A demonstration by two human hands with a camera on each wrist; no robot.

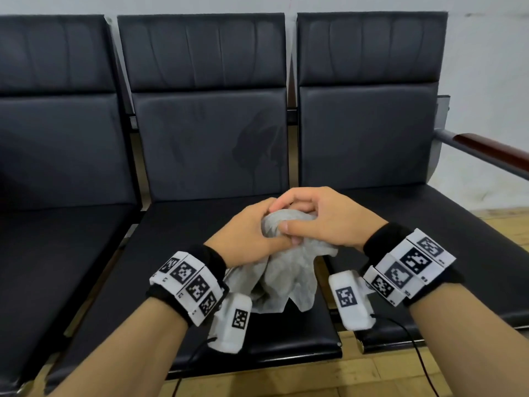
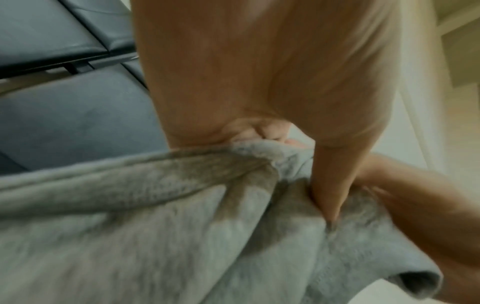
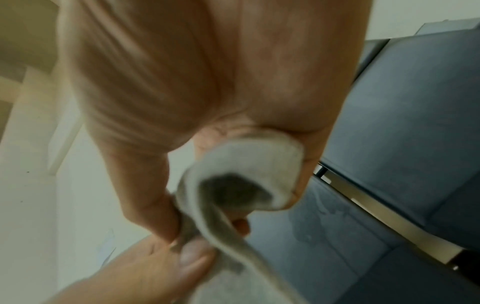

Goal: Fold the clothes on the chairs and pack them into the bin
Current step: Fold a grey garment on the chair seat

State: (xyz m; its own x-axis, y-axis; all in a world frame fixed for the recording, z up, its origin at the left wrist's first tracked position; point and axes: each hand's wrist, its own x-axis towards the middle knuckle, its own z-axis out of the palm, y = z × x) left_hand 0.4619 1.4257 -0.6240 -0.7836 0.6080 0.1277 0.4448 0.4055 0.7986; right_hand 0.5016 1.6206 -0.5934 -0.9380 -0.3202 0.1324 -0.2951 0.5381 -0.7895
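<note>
A small grey garment (image 1: 282,275) hangs bunched above the front of the middle black seat (image 1: 177,239). Both hands hold its top, close together. My left hand (image 1: 252,233) grips the bunched cloth from the left, fingers curled into it. My right hand (image 1: 312,216) wraps over the top from the right, thumb pinching the fabric. In the left wrist view the grey cloth (image 2: 155,226) fills the lower frame under my left hand (image 2: 306,164). The right wrist view shows a rolled grey edge (image 3: 241,185) held in my right hand (image 3: 233,207). No bin is in view.
Three black padded chairs stand in a row against a white wall; the left seat (image 1: 51,253) and right seat (image 1: 429,224) carry nothing. A wooden armrest (image 1: 492,151) juts out at far right. Wood floor (image 1: 372,376) lies below the seat fronts.
</note>
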